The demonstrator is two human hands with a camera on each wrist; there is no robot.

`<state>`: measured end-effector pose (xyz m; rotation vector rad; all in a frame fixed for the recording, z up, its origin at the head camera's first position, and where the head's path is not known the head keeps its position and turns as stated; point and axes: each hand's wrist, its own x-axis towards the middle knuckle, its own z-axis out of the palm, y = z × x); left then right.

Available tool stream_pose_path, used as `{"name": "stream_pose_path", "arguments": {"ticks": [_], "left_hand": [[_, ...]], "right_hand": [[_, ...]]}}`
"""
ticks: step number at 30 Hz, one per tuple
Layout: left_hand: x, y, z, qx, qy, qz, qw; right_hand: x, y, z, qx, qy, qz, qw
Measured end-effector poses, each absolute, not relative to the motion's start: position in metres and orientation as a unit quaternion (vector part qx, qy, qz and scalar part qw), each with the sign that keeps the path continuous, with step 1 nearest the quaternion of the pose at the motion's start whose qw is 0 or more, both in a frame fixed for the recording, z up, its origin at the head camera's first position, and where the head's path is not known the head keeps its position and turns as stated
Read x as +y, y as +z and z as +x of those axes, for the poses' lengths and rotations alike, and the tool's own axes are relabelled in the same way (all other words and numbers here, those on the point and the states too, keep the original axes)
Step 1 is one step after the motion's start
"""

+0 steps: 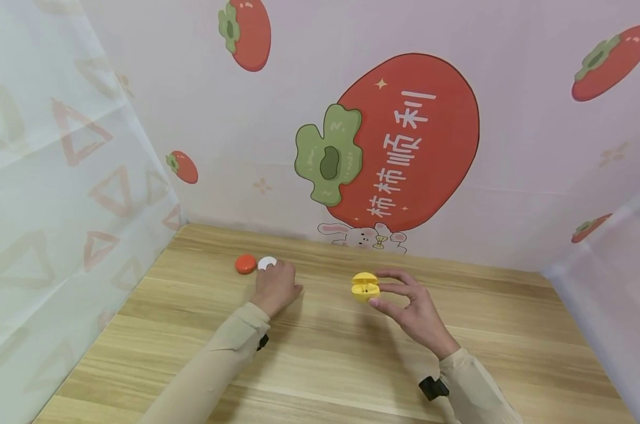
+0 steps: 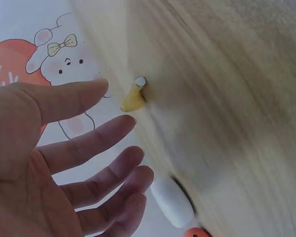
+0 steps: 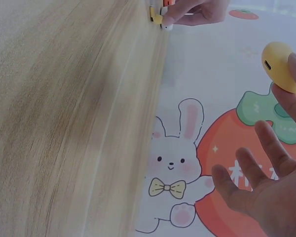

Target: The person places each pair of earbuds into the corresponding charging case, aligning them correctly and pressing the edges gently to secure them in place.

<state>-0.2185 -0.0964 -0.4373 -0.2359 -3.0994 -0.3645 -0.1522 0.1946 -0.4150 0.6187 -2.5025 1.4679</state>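
My right hand (image 1: 417, 312) holds a yellow earbud case (image 1: 364, 277) above the table, pinched between thumb and fingers. Its lid stands raised, and a yellow earbud seems to sit inside. In the left wrist view a loose yellow earbud (image 2: 134, 100) with a silver stem tip lies on the table. The thumb and index finger of my left hand (image 1: 278, 287) are on either side of that earbud, with a gap showing. Close by, a white rounded case (image 1: 267, 262) is partly covered by the left hand in the head view.
A red-orange rounded case (image 1: 245, 264) sits left of the white one, near the back of the wooden table (image 1: 320, 359). Printed cloth walls (image 1: 229, 141) rise behind the table and at both sides.
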Motion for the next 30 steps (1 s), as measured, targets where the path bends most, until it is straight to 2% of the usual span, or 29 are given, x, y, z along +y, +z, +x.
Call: {"name": "stream_pose_path", "arguments": {"ticks": [20,30], "left_hand": [[-0.097,-0.442,-0.223,-0.989,-0.134,-0.068,-0.006],[-0.102,-0.43,-0.221,-0.953,-0.291,-0.082,0.009]], "right_hand": [[0.194,-0.416,-0.152,-0.842,0.495,0.198,0.077],[0.193,-0.417,-0.153,-0.842,0.496,0.198,0.079]]}}
